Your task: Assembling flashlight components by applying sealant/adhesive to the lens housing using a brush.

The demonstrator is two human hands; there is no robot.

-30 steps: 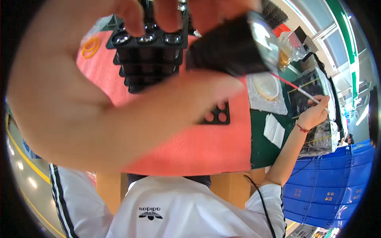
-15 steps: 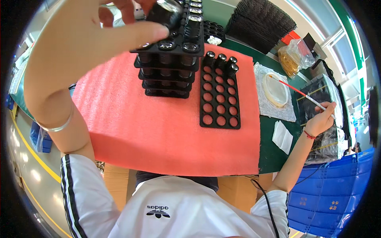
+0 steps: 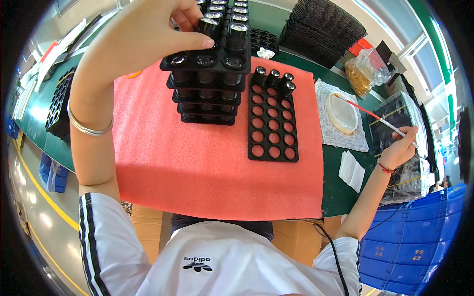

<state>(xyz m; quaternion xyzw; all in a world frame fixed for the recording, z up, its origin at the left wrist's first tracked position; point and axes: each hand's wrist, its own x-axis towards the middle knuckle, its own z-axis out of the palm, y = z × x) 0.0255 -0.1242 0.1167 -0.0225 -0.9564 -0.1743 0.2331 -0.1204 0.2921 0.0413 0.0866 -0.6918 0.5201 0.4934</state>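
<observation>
Left hand [image 3: 170,35]: lowering since earlier frame, pinching 1 black cylinder [image 3: 209,29] at the top tray [image 3: 219,63].
Black cylinder: standing near-upright, seemingly nearing placement; cannot tell if seated.
Right hand [image 3: 399,150]: holding red-white brush [image 3: 368,112], tip pointing over dish [image 3: 347,131].

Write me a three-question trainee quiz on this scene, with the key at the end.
1. Name what the left hand and the right hand each hold.
2. How many black cylinders stand in the low tray? A) two B) four C) nine
3. True or false: the round dish lies to the right of that tray.

Key: 1. Left, a shiny-topped black cylinder; right, a thin red-and-white stick. 2. B. 3. True.
</observation>
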